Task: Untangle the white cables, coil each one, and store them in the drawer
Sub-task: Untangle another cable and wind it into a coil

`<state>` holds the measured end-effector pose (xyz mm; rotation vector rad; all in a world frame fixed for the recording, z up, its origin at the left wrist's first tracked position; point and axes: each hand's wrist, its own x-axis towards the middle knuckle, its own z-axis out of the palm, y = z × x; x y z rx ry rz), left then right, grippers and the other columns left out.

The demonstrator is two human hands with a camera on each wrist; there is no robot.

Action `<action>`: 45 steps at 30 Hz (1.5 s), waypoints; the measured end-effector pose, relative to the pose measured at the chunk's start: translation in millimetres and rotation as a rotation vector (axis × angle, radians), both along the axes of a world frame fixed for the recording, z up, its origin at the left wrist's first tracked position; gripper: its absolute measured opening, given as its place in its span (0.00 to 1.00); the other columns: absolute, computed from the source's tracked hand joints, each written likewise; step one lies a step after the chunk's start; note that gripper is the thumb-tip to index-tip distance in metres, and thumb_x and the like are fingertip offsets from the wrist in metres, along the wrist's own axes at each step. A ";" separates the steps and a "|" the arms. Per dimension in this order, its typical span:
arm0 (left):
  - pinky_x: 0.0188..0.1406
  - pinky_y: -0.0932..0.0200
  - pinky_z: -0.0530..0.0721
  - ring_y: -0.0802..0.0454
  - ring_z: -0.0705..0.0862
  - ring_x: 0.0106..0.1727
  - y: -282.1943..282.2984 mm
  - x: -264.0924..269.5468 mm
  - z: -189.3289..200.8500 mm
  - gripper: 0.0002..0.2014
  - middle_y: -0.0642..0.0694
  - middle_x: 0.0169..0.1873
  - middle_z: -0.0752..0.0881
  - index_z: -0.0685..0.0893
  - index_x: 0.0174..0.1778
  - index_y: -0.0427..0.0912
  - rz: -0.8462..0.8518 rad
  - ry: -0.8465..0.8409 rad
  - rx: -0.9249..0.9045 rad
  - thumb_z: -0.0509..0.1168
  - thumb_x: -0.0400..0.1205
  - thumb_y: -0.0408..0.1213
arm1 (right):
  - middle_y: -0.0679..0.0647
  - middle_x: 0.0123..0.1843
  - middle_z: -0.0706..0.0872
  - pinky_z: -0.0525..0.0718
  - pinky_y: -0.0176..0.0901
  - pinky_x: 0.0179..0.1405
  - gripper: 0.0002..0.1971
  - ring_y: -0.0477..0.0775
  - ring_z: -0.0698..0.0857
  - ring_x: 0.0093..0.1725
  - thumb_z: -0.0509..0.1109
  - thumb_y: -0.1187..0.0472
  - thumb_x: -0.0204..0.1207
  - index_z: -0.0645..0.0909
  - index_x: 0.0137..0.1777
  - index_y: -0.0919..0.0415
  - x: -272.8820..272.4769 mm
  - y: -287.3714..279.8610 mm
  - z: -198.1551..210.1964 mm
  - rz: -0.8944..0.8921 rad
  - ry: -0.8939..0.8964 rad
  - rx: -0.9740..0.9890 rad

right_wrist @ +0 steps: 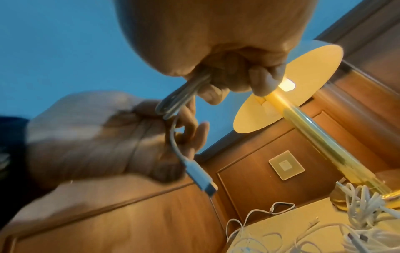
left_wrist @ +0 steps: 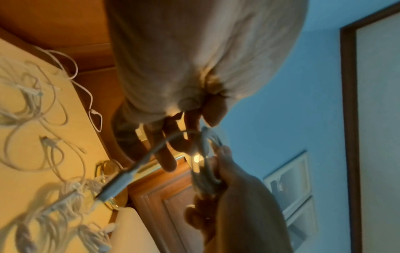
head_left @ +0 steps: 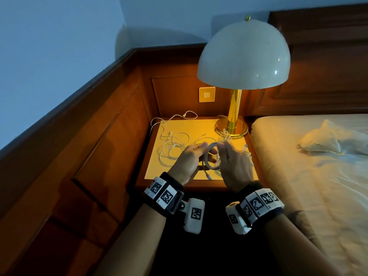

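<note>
No drawer or other container shows in any view; all the cables lie in the open or sit in the hands.

Both hands are raised just above the front of the bench [head_left: 201, 124], close together, sharing one coiled cable [head_left: 212, 157]. The left hand [head_left: 187, 161] has its grip closed on the near-left side of the coil, thumb and fingers pinching the loops. The right hand [head_left: 236, 166] has its grip closed on the opposite side; from the right wrist view its curled fingers [right_wrist: 257, 82] clamp the bunched strands. The free end of this cable hangs below the hands, and its plug [right_wrist: 201, 178] dangles clear of the bench.

The loose cables [head_left: 173, 146] sprawl in overlapping loops over the left and middle of the bench, one strand trailing off the far-left corner. A tighter tangled bundle [head_left: 226, 137] lies touching the base of the lamp [head_left: 244, 54], which stands lit at the far right corner. A bed [head_left: 318, 176] lies just beside the bench on the right.
</note>
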<state>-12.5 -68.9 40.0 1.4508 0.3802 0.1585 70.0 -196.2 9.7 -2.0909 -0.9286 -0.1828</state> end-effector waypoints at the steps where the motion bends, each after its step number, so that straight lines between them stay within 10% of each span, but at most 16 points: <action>1: 0.48 0.48 0.83 0.45 0.86 0.45 2.1 -3.9 -2.8 0.18 0.43 0.38 0.88 0.86 0.51 0.35 -0.020 0.005 0.062 0.52 0.93 0.39 | 0.54 0.27 0.78 0.72 0.53 0.27 0.18 0.59 0.78 0.27 0.50 0.48 0.89 0.75 0.46 0.57 3.3 -1.9 1.8 -0.019 0.007 0.026; 11: 0.34 0.56 0.81 0.50 0.84 0.35 33.3 -28.9 2.2 0.06 0.33 0.41 0.90 0.92 0.47 0.36 0.083 0.007 0.486 0.69 0.84 0.30 | 0.51 0.23 0.74 0.64 0.45 0.19 0.20 0.60 0.71 0.19 0.49 0.46 0.90 0.76 0.47 0.58 8.3 -7.4 -5.1 -0.050 -0.213 -0.028; 18: 0.31 0.60 0.87 0.46 0.88 0.33 26.2 -27.0 25.2 0.09 0.31 0.37 0.89 0.89 0.47 0.26 0.181 0.005 -0.171 0.76 0.75 0.28 | 0.47 0.25 0.72 0.60 0.38 0.19 0.20 0.53 0.68 0.19 0.51 0.48 0.88 0.78 0.48 0.60 4.9 -1.0 -6.7 -0.091 -0.292 -0.001; 24: 0.33 0.61 0.88 0.44 0.89 0.34 -3.9 -16.8 14.4 0.02 0.34 0.35 0.90 0.90 0.44 0.30 0.441 -0.173 -0.283 0.74 0.78 0.25 | 0.46 0.27 0.70 0.58 0.40 0.22 0.18 0.53 0.67 0.21 0.53 0.50 0.88 0.76 0.44 0.60 1.1 1.5 -7.4 -0.078 -0.318 0.030; 33: 0.42 0.55 0.83 0.52 0.81 0.44 -24.9 0.1 -21.6 0.07 0.47 0.47 0.84 0.88 0.41 0.49 0.626 -0.335 0.485 0.80 0.75 0.37 | 0.52 0.25 0.75 0.69 0.58 0.23 0.16 0.59 0.73 0.24 0.53 0.49 0.90 0.72 0.42 0.54 -3.8 10.4 -3.7 -0.006 0.013 0.178; 37: 0.57 0.50 0.87 0.50 0.86 0.58 -19.3 2.7 -28.7 0.12 0.45 0.55 0.85 0.78 0.42 0.44 0.493 -0.371 0.433 0.74 0.78 0.26 | 0.52 0.27 0.75 0.75 0.65 0.29 0.18 0.57 0.72 0.28 0.55 0.48 0.89 0.73 0.40 0.56 -6.1 13.9 -0.1 0.024 0.117 0.241; 41: 0.37 0.36 0.87 0.49 0.85 0.35 -22.6 4.2 -26.3 0.06 0.49 0.35 0.83 0.73 0.53 0.44 0.387 -0.402 0.504 0.65 0.88 0.35 | 0.56 0.30 0.80 0.78 0.66 0.34 0.23 0.62 0.77 0.32 0.52 0.42 0.86 0.77 0.43 0.59 -4.7 16.0 2.9 -0.014 0.214 0.314; 45: 0.44 0.38 0.87 0.50 0.84 0.40 -34.5 4.2 -22.3 0.16 0.43 0.42 0.84 0.64 0.61 0.41 0.330 -0.446 0.429 0.64 0.87 0.41 | 0.56 0.30 0.79 0.78 0.66 0.35 0.20 0.58 0.74 0.31 0.55 0.50 0.89 0.77 0.42 0.61 -2.9 15.7 9.7 -0.018 0.231 0.305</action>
